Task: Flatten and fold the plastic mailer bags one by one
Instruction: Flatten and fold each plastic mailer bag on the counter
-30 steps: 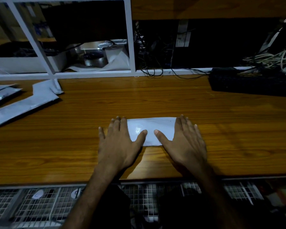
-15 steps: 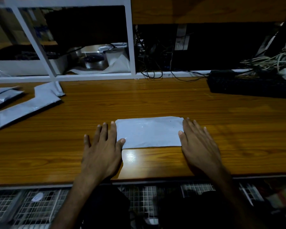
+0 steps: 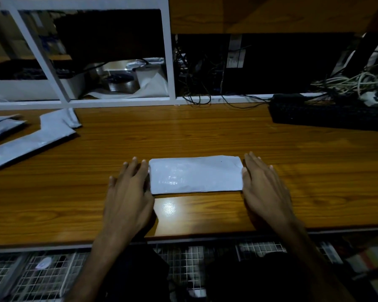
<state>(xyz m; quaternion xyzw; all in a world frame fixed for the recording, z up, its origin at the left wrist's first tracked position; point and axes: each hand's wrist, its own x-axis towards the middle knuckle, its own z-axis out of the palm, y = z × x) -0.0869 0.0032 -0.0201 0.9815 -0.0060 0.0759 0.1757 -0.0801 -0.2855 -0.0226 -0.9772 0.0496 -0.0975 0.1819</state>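
A folded mailer (image 3: 195,174) is lying flat on the tabletop (image 3: 205,136), centred before the person. The left hand (image 3: 129,192) and right hand (image 3: 265,188) are resting at its two ends, fingers straight, grasping nothing, probably pressing the ends down so the creases hold. Other bags (image 3: 28,138) are waiting far left, clear of the working spot.

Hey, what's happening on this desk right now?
A person is folding plastic mailer bags at a wooden desk. A folded grey plastic mailer bag lies flat near the front edge. The left hand and right hand rest open with straight fingers at its two short ends, palms down. More grey mailer bags lie unfolded at the far left, and a black keyboard sits at the right.
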